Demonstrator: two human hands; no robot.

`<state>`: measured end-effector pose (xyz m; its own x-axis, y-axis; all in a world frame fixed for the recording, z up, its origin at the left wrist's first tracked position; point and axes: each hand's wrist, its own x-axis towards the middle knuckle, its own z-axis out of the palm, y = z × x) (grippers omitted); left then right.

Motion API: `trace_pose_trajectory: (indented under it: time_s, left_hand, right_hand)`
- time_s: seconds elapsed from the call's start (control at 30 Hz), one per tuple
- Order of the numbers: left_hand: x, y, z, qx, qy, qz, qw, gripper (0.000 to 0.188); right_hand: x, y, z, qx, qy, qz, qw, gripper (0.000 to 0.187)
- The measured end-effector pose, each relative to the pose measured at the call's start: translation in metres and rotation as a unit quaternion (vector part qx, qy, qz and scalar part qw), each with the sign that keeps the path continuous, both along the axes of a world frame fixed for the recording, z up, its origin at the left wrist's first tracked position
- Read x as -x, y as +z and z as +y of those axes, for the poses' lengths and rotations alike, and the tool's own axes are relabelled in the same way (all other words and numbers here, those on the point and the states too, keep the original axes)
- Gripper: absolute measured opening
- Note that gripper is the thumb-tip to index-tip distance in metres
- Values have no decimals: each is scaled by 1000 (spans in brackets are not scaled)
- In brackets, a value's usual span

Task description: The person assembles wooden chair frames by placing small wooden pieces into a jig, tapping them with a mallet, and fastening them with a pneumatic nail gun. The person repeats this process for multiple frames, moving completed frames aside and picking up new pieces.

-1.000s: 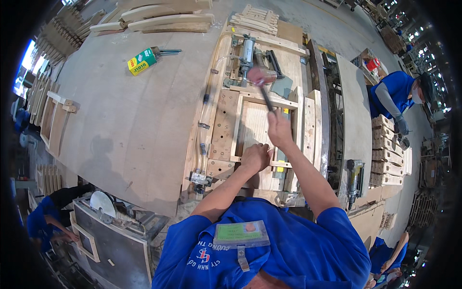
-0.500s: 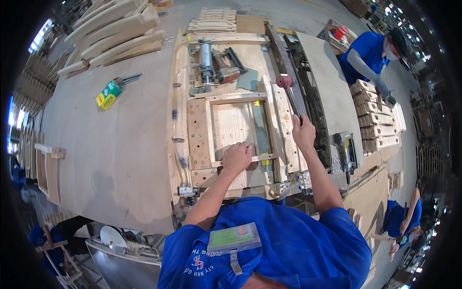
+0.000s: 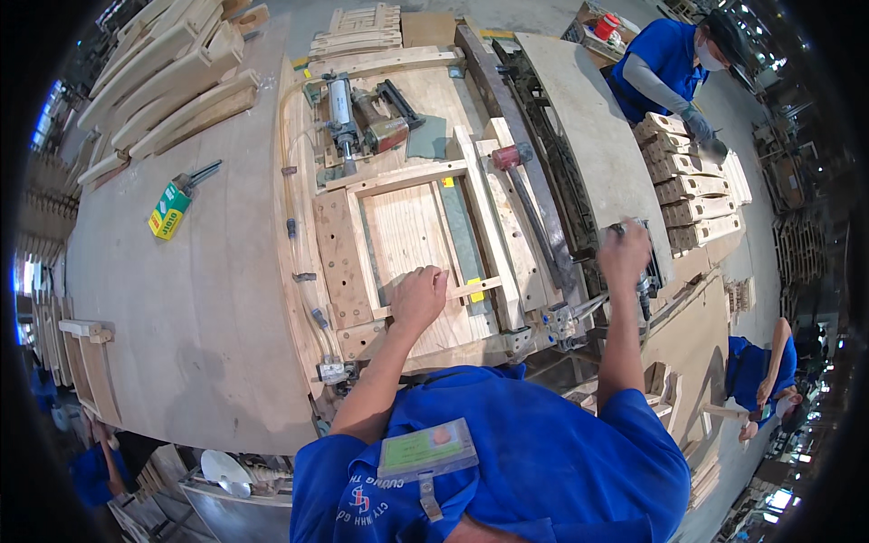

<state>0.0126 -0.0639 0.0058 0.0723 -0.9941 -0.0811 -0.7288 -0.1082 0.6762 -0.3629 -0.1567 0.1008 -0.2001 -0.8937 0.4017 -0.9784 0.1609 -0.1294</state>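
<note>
A rectangular wooden frame (image 3: pixel 407 177) lies in a jig on the bench. My left hand (image 3: pixel 418 299) is closed over its near rail, with the fingertips partly hidden. On the right, my right hand (image 3: pixel 625 255) is closed at the handle of a dark nail gun (image 3: pixel 644 291), which it mostly covers. A mallet (image 3: pixel 512 157) with a dark red head lies along the right side of the jig, apart from both hands.
An air cylinder (image 3: pixel 341 113) and another nail gun (image 3: pixel 387 131) lie beyond the frame. A green and yellow box (image 3: pixel 169 210) sits on the left board. Curved wooden parts (image 3: pixel 181 72) are piled at far left. A co-worker (image 3: pixel 659 68) handles stacked wooden parts (image 3: pixel 692 190) at right.
My right hand has let go of the mallet, which now lies by the jig, and has moved right to the nail gun. My left hand stays on the frame's near rail.
</note>
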Motion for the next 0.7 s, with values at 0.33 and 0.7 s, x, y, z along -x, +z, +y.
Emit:
trace_pose_trajectory:
  time_s: [0.33, 0.7]
  left_hand:
    - [-1, 6, -3, -4, -17, 29, 999, 27]
    - [53, 46, 17, -129, -179, 244, 944, 28]
  right_hand:
    - [78, 13, 10, -165, -14, -90, 982, 62]
    - [-42, 103, 104, -265, -17, -498, 826, 28]
